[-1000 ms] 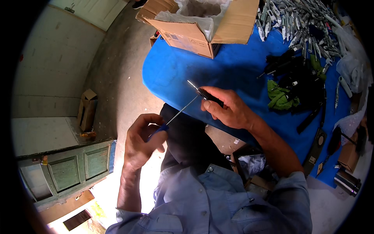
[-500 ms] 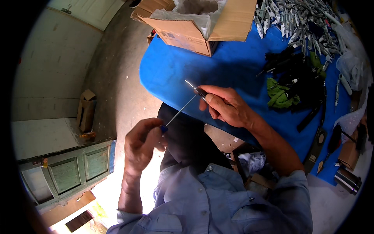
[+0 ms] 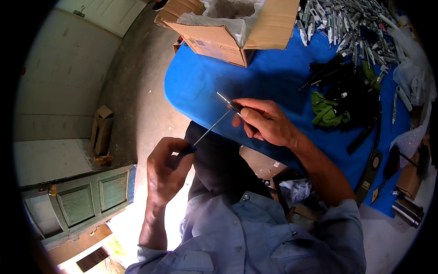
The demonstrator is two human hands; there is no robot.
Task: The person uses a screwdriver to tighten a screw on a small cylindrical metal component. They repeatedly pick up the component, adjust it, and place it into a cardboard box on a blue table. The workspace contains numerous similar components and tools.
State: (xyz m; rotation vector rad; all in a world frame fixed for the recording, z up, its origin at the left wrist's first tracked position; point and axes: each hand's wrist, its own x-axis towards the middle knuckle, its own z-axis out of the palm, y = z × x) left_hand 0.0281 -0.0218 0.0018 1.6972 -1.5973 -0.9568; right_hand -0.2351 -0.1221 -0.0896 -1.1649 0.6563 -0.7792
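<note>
My left hand [image 3: 165, 171] is closed around the blue handle of a screwdriver [image 3: 212, 128]. Its thin metal shaft slants up and to the right, and the tip meets a small dark piece with a thin silver rod [image 3: 223, 97] that I pinch in my right hand [image 3: 268, 122]. The rod sticks out past the fingertips toward the upper left; my fingers cover the rest, so its exact kind is unclear. Both hands are held in the air, the left over my lap, the right over the front edge of the blue-covered table [image 3: 196, 86].
An open cardboard box [image 3: 212, 42] with a plastic liner stands at the table's far side. Grey and white pen-like parts [image 3: 346, 27] are heaped at the far right. Nearer lie slim black parts [image 3: 333, 75] and a green cloth [image 3: 325, 114], with a plastic bag [image 3: 410, 75] beyond.
The fingers of my left hand have shifted and closed more around the screwdriver's handle. My right hand and the piece in it have barely moved.
</note>
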